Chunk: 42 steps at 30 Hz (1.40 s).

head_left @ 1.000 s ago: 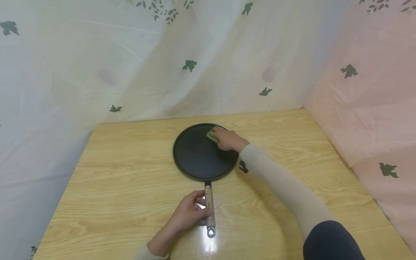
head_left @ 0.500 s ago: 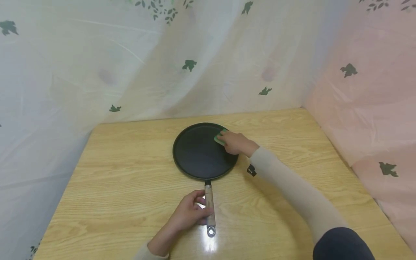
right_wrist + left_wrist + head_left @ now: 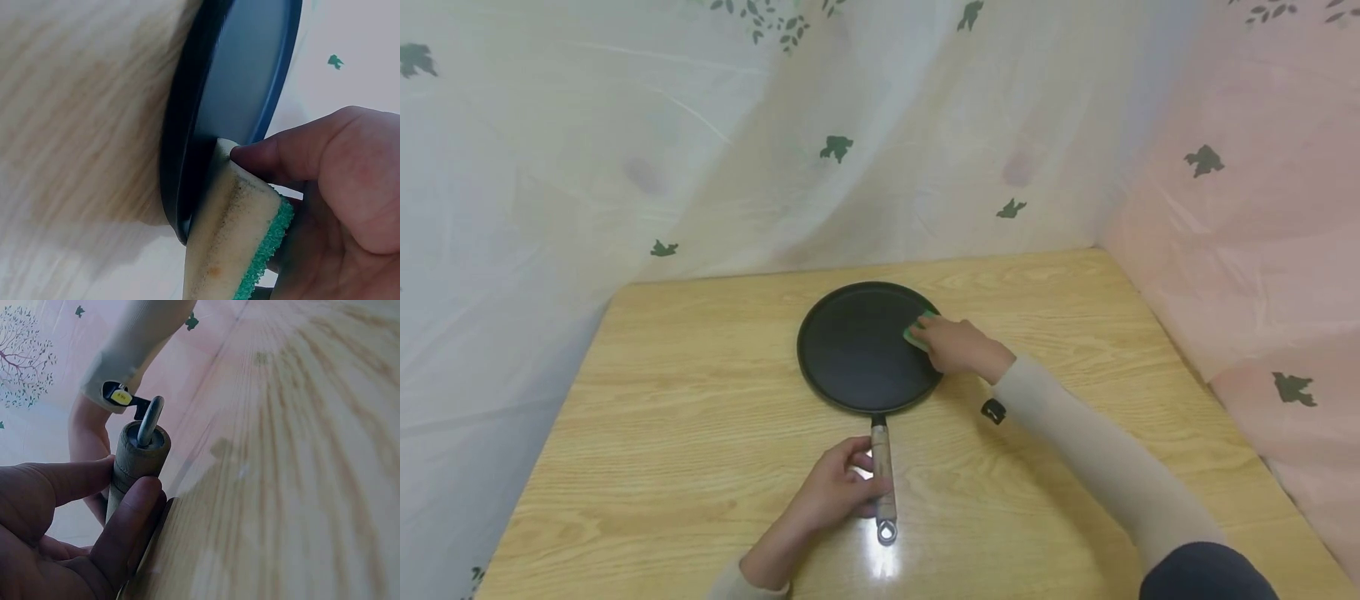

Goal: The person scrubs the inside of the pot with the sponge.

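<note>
A curtained booth: patterned sheets (image 3: 737, 183) around a wood-grain table (image 3: 685, 400).

2 hands (image 3: 841, 488) (image 3: 957, 345), 1 pan (image 3: 861, 350), 1 sponge (image 3: 237, 231), 1 tbl (image 3: 685, 400)

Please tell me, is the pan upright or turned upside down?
The pan is upright: the head view shows its rimmed inside facing up.

Standing here, I can read no words or numbers; the 1 yellow label (image 3: 120, 397) on the black device (image 3: 994, 411) by the right sleeve (image 3: 1090, 433) is too small.
</note>
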Tool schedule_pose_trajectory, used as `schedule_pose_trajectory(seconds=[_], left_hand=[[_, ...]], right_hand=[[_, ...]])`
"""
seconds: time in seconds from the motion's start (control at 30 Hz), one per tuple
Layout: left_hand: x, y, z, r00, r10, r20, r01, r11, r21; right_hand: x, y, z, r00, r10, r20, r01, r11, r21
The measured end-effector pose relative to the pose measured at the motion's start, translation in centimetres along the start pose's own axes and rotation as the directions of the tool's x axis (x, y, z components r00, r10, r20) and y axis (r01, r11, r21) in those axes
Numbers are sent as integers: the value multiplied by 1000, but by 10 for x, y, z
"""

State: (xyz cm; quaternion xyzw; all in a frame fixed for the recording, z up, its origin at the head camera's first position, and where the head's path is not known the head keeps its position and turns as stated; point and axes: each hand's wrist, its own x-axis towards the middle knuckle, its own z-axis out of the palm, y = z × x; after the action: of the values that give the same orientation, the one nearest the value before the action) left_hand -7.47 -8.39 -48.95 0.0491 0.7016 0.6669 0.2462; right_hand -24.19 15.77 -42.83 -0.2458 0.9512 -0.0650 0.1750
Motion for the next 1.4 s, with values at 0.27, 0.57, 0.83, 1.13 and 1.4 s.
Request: schedule_pose_trajectory(seconds=[0.27,0.57,0.83,1.13,1.4], left_hand=[[-2,2,-1,1000,1,6,-1,1000,-4],[-3,2,-1,1000,0,6,0,1000,2],[-2,2,-1,1000,-8,2,8,1000,6],[-2,2,-2,1000,2,14,-2,1000,8],[-2,1,-2,1000,8,16,-8,1000,6]], right_hand=[[-19,-3,10,1000,-28,-11,27,999,-21],[-42,-15,16,992,-111,-56,107,992,-72],[-53,-24,27,988,-138,-68,135,989,-54],[-57,-35,34,977,-192,-88,192,981,-8],[-55,-44,40,957,-269,-110,270,963,0]])
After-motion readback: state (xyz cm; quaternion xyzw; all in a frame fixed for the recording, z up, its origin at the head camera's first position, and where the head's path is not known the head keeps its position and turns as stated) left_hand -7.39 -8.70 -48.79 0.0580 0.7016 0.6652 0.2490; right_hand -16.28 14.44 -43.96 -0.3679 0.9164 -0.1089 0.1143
